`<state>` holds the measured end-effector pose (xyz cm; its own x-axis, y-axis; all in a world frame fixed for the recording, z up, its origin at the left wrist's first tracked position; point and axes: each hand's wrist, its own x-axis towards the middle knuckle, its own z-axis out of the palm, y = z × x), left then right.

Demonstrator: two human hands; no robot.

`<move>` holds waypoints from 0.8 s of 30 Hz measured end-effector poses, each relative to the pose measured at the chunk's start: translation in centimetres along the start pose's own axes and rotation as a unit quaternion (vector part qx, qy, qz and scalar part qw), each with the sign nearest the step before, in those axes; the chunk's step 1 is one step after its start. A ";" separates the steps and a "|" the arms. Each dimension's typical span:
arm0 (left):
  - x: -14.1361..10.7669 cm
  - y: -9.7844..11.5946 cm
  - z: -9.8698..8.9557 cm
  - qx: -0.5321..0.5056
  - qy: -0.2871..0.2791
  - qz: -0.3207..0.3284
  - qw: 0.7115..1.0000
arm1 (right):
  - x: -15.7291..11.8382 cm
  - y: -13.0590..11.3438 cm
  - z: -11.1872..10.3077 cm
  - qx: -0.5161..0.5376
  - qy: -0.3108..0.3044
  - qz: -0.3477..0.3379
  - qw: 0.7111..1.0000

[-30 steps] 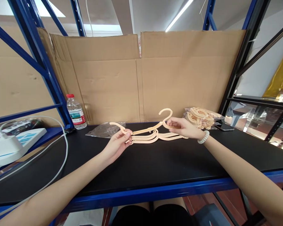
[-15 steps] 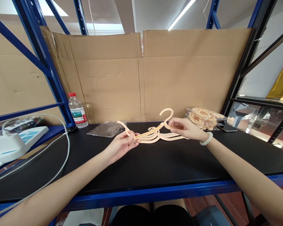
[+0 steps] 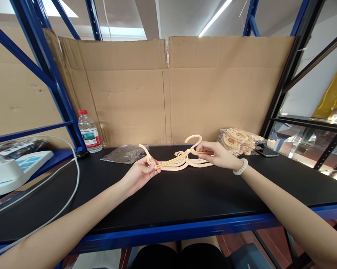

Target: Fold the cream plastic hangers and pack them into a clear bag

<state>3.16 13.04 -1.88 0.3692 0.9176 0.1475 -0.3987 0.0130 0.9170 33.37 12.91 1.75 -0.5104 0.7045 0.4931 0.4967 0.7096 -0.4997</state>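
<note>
A peach-coloured hanger (image 3: 172, 161) is held between my two hands, its hook up and curving to the left. My left hand (image 3: 142, 172) pinches its left part, where a curved end sticks up past the fingers. On its right side, my right hand (image 3: 217, 154) has its fingers closed round the hanger, and a pale beaded bracelet is on that wrist. Behind and below the held hanger, several similar hangers (image 3: 175, 168) lie stacked on the black tabletop (image 3: 171, 201).
Behind my right hand lies a clear bag of peach-coloured pieces (image 3: 237, 140), with a phone (image 3: 267, 151) beside it. A flat plastic bag (image 3: 123, 154), a water bottle (image 3: 90, 134) and a power strip with a white cable (image 3: 77, 175) are on the left. Cardboard (image 3: 129, 93) stands behind.
The held hanger's hook is slightly lower and further left. Both hands still grip the hanger. The whole view has shifted a little.
</note>
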 end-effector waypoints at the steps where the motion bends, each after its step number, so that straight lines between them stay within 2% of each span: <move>1: 0.0 0.0 -0.1 0.003 -0.001 0.004 1.000 | 0.0 0.0 0.1 -0.002 0.001 -0.001 1.000; 15: 0.2 -0.2 -0.6 0.022 0.038 0.035 0.998 | -0.1 -0.1 1.3 -0.001 0.034 -0.027 0.999; 21: 0.2 -0.2 -0.3 0.020 0.083 0.046 0.995 | 0.1 -0.3 1.9 0.013 0.045 -0.029 0.998; 24: 0.2 -0.1 0.0 0.013 0.130 0.039 0.991 | 0.1 -0.1 2.1 0.022 0.055 -0.017 0.998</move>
<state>3.30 13.26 -1.98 0.1078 0.9869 0.1200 -0.3942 -0.0684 0.9165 31.77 12.93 0.32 -0.4442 0.6789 0.5847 0.4484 0.7334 -0.5109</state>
